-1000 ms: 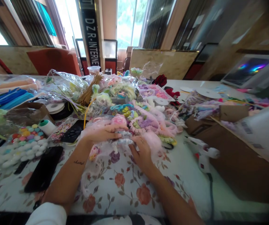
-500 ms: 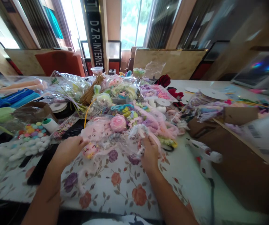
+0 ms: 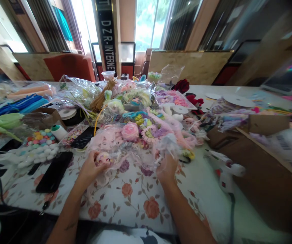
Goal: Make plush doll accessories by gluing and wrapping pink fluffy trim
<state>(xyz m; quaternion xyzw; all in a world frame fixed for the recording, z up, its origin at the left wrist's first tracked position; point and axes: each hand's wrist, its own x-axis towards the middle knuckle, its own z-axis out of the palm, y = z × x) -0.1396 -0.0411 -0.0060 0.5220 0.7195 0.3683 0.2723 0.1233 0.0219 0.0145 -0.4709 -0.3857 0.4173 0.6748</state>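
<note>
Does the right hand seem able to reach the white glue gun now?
Probably yes: mostly flat tabletop lies between the right hand and the glue gun, though that hand holds a pale bundle.

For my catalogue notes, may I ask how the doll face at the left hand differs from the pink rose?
The doll face shows eyes; the pink rose shows curled folds. The left hand touches the doll face; neither hand touches the pink rose.

Left on surface (image 3: pixel 199 200): phone (image 3: pixel 54 172), pom-poms (image 3: pixel 40 152) behind-left of it, thread spool (image 3: pixel 59 133) behind those. Middle: rosette (image 3: pixel 130 131); doll head (image 3: pixel 103 158) nearer, left of it, in left hand (image 3: pixel 91 170); wrapped bundle (image 3: pixel 169 145) in right hand (image 3: pixel 167 169), right of rosette. Right: glue gun (image 3: pixel 224 169) beside cardboard box (image 3: pixel 260 179). Chair (image 3: pixel 69 67) behind surface.
</note>
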